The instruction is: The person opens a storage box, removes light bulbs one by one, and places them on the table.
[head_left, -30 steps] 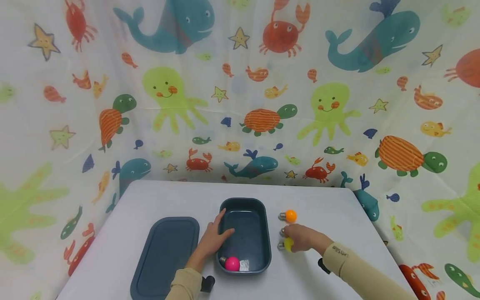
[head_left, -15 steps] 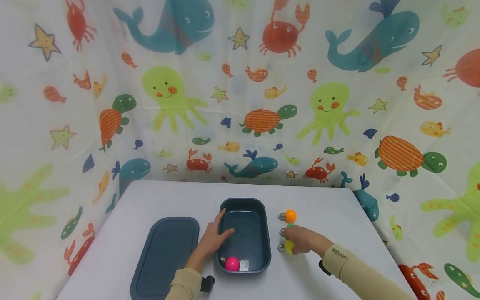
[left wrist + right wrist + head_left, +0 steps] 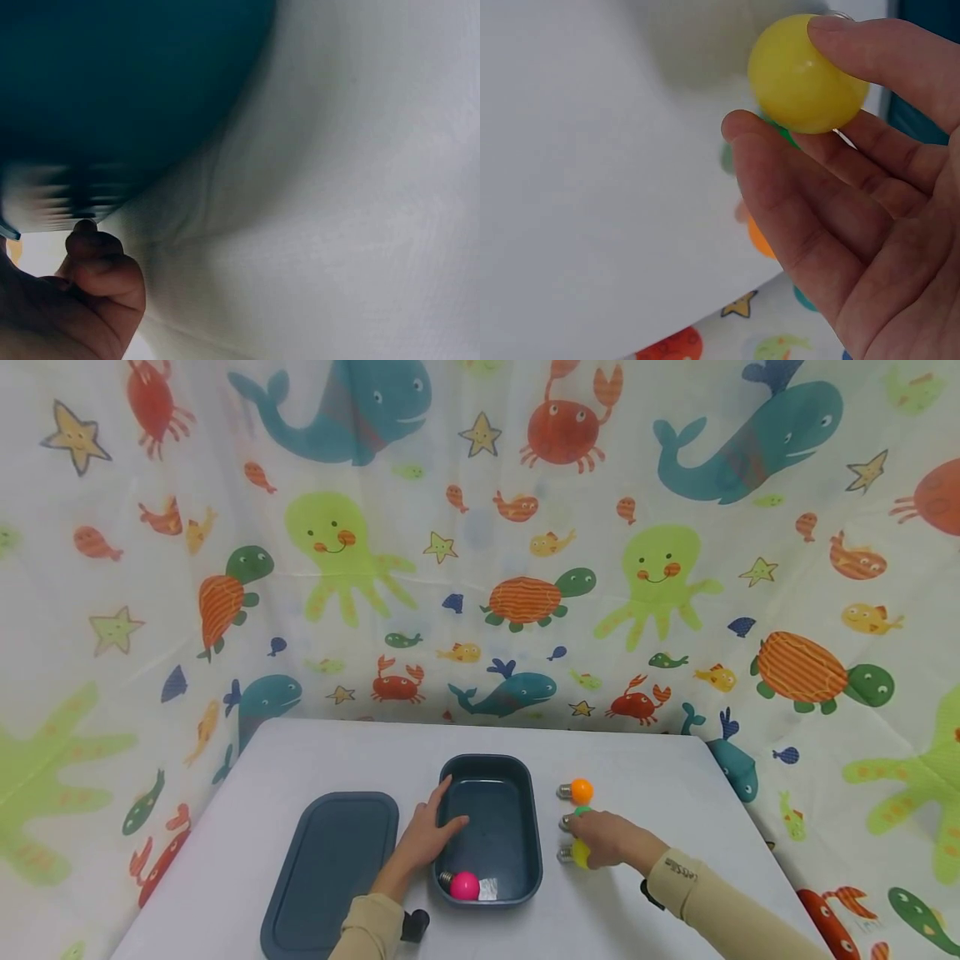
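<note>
A dark blue-grey plastic container (image 3: 537, 860) stands on the white table, and a pink light bulb (image 3: 464, 886) lies in its near end. My left hand (image 3: 427, 837) holds the container's left wall, thumb over the inside and curled fingers against the outside. On the right, my right hand (image 3: 606, 838) pinches a yellow light bulb (image 3: 802, 79) between thumb and fingers, its metal base (image 3: 566, 854) pointing left. A green light bulb (image 3: 582, 811) lies just behind, partly hidden by this hand. Farther back lies an orange light bulb (image 3: 581, 791).
Left of the container lies a flat dark blue-grey lid (image 3: 330, 868). The white table (image 3: 637, 768) ends at the back against a curtain (image 3: 480, 560) printed with sea animals.
The yellow bulb has shifted slightly right and nearer with my right hand, and the green bulb shows more behind it. My left hand and the container stay put.
</note>
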Tool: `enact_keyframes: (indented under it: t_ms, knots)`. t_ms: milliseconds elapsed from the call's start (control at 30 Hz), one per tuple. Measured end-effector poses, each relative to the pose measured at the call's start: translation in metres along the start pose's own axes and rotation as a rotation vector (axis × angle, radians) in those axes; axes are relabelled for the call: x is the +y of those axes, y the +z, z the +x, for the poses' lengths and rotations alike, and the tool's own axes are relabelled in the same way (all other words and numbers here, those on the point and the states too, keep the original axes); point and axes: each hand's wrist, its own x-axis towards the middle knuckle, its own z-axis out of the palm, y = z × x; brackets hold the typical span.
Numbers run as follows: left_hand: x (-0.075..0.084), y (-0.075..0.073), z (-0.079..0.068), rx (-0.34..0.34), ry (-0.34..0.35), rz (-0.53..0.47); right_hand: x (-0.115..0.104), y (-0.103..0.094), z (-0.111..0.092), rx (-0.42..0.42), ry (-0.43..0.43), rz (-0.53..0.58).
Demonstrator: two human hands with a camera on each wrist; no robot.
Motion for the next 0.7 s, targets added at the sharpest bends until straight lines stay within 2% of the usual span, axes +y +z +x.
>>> enact_keyframes:
  t_ms: [467,700]
  knots:
    - [-0.002,0.0,0.001,0.001,0.005,0.007,0.001,-0.031,0.0,0.009,-0.027,0.018]
    - [-0.002,0.001,0.001,0.001,0.0,0.012,0.002,-0.043,0.002,0.095,-0.081,0.055]
